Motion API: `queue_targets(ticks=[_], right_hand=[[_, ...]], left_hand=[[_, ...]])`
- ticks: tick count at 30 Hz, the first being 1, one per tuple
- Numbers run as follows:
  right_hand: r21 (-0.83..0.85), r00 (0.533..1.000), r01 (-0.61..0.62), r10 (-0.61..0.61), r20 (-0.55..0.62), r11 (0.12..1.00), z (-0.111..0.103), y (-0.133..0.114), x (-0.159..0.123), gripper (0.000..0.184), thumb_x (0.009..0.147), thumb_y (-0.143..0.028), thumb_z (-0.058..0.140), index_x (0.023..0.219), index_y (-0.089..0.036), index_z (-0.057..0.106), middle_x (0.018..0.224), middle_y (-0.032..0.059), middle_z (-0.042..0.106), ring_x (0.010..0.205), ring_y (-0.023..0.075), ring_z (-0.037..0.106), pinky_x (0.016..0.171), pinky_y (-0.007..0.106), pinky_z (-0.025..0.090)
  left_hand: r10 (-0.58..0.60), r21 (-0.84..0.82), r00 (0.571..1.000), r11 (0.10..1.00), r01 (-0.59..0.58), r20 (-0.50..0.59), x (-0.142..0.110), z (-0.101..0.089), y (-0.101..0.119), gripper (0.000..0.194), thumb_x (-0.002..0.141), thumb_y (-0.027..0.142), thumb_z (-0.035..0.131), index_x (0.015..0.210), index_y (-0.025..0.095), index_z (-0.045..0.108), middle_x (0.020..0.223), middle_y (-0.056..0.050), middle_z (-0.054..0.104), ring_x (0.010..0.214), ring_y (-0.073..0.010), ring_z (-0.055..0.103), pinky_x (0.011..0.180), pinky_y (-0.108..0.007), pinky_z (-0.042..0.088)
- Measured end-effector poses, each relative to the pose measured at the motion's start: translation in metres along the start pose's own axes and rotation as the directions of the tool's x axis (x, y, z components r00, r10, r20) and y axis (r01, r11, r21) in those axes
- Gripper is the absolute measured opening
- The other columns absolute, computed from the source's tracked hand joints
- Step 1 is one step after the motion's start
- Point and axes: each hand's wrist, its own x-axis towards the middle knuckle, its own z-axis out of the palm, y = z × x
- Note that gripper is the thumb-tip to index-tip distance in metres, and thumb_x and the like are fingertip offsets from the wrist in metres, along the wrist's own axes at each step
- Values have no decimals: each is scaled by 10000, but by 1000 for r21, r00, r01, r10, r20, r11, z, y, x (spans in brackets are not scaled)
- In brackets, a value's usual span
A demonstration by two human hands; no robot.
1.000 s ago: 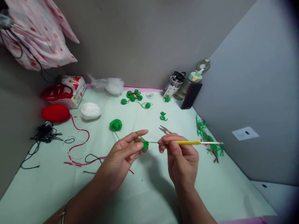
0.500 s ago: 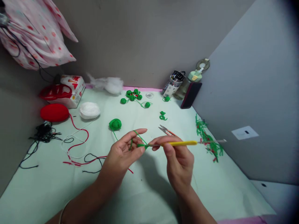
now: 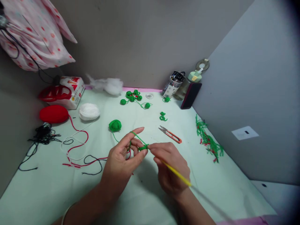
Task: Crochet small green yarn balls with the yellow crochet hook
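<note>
Between the thumb and fingers of my left hand (image 3: 123, 154) is pinched a small green crochet piece (image 3: 142, 147). Green yarn loops over its raised index finger and runs back to a green yarn ball (image 3: 115, 126). My right hand (image 3: 172, 168) grips a crochet hook (image 3: 177, 173) with a yellow handle, now slanting down to the right. Its fingertips touch the right end of the green piece, and they hide the hook's tip. Beyond the right hand lie orange-handled thread snips (image 3: 170, 134).
Red yarn (image 3: 53, 114), white yarn (image 3: 89, 112) and tangled black yarn (image 3: 44, 134) lie left. Small green crocheted balls (image 3: 134, 95) sit at the back. A phone (image 3: 191, 96) leans by a bottle (image 3: 185, 89) at right, near green yarn scraps (image 3: 209, 140).
My right hand has turned, swinging the hook's handle from nearly level to slanting down toward me. The snips' orange handles have come into view. My left hand keeps nearly the same place.
</note>
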Motion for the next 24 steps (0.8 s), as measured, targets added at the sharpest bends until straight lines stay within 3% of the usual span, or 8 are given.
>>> queue_targets(ticks=[3, 6, 8, 11, 15, 20, 22, 24], right_hand=[[-107, 997, 63, -57, 58, 992, 0, 1, -3, 393, 979, -117, 647, 1303, -328, 720, 1087, 69, 799, 984, 245, 772, 808, 378, 643], [56, 995, -75, 79, -65, 996, -1, 2, -1, 357, 1011, -105, 592, 1266, -306, 741, 1061, 66, 790, 952, 225, 747, 797, 380, 628], [309, 952, -218, 271, -142, 926, -1, 3, 4, 282, 1044, -138, 553, 1158, -278, 770, 956, 49, 774, 822, 192, 709, 723, 352, 606], [534, 897, -329, 434, -80, 779, 3, 5, 11, 210, 1054, -231, 588, 1004, -260, 790, 877, 34, 759, 740, 170, 685, 666, 319, 585], [415, 933, -300, 355, -60, 859, 8, 0, 11, 198, 1017, -160, 636, 1053, -269, 797, 949, 52, 809, 883, 198, 746, 722, 318, 612], [2, 997, -70, 70, -45, 998, 4, -6, 6, 352, 964, -48, 640, 1189, -268, 795, 1052, 89, 806, 917, 211, 751, 762, 345, 618], [57, 988, -122, 126, -88, 991, 1, -4, 7, 320, 982, -71, 617, 1148, -270, 803, 1006, 78, 810, 889, 214, 751, 749, 352, 615], [255, 938, -266, 311, -153, 929, 0, 0, 9, 239, 1012, -136, 609, 1064, -260, 806, 908, 55, 796, 788, 194, 726, 704, 340, 601]], left_hand=[[-156, -216, 979, 959, 182, 129, 1, 0, 2, 625, 759, 295, 927, 1352, 274, 731, 786, 53, 624, 623, -77, 476, 667, -214, 465], [-294, -365, 923, 854, 370, 248, 3, -1, 8, 538, 790, 300, 909, 1296, 192, 764, 552, 129, 431, 492, -41, 255, 736, -226, 505], [-296, -396, 925, 840, 371, 238, 4, -2, 11, 466, 815, 256, 886, 1264, 187, 781, 536, 140, 408, 492, -38, 208, 881, -284, 526], [-221, -343, 956, 898, 277, 195, 4, -2, 10, 473, 804, 251, 895, 1265, 256, 788, 730, 74, 605, 550, -43, 334, 894, -285, 504], [-140, -246, 980, 954, 173, 144, 2, 0, 1, 463, 816, 308, 902, 1265, 312, 792, 926, 9, 672, 845, -116, 555, 833, -224, 453], [-228, -352, 964, 898, 263, 139, 4, 3, 1, 448, 794, 309, 914, 1226, 249, 813, 675, 70, 538, 558, -59, 333, 593, -182, 377], [-288, -423, 937, 837, 347, 198, 6, 2, 5, 394, 795, 282, 904, 1174, 202, 832, 568, 113, 413, 519, -52, 231, 708, -208, 463], [-297, -443, 931, 819, 363, 213, 7, 1, 9, 363, 793, 255, 898, 1145, 189, 841, 557, 125, 383, 521, -50, 224, 867, -277, 503]])
